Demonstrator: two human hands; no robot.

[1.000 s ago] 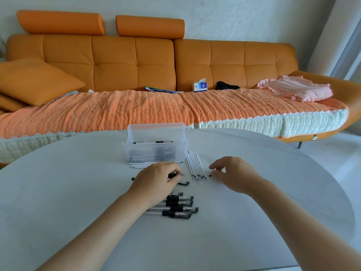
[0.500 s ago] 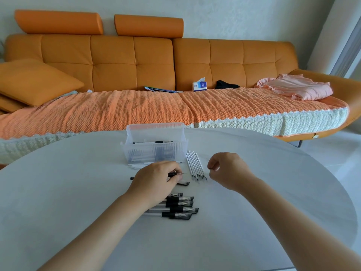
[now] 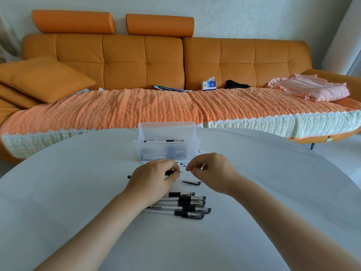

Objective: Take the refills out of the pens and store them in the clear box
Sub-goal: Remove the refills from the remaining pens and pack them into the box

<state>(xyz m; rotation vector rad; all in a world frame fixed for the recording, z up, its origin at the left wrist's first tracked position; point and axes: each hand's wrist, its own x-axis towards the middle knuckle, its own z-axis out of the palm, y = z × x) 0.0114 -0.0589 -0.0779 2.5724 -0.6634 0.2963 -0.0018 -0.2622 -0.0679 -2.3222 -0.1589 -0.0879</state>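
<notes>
The right hand (image 3: 212, 173) is coming in, fingers (image 3: 190, 167) curling together beside the tip of the pen (image 3: 170, 172) that the left hand (image 3: 152, 178) is gripping near the clear box (image 3: 166, 151); refill pulling is probably beginning.

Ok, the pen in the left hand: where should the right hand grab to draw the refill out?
Pinch the thin tip that pokes out of the pen past the left hand, coming from the right, in line with the barrel. The pen lies about level, pointing right, and the right hand sits just off that tip, fingers curled.
</notes>
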